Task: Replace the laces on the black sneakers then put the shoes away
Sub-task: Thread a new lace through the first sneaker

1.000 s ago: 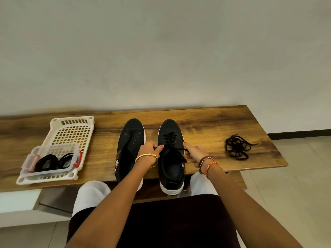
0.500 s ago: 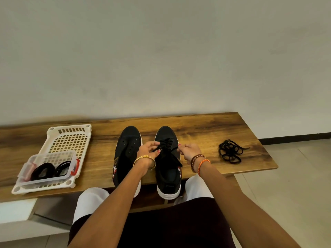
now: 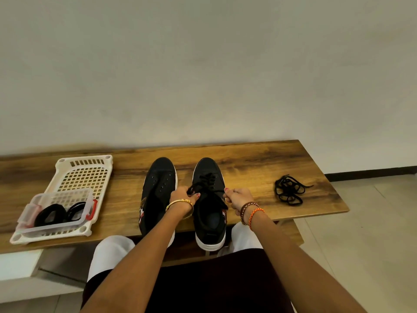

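It looks like a room in a home, maybe an entrance area. A low wooden bench point(image 3: 259, 161) stands against a plain pale wall point(image 3: 203, 64), with a tiled floor point(image 3: 372, 233) and a dark skirting board point(image 3: 370, 170) to the right of the hands. A white plastic basket point(image 3: 65, 164) sits far left of them.

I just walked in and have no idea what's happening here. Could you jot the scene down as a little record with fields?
Surface: wooden bench against a wall
Right sneaker: partly laced in black
Left sneaker: eyelets bare, no lace
Left hand: pinches the lace on the right sneaker
Right hand: pinches the same lace
Loose laces: black tangle at the bench's right end
White basket: holds a clear box with dark coils inside
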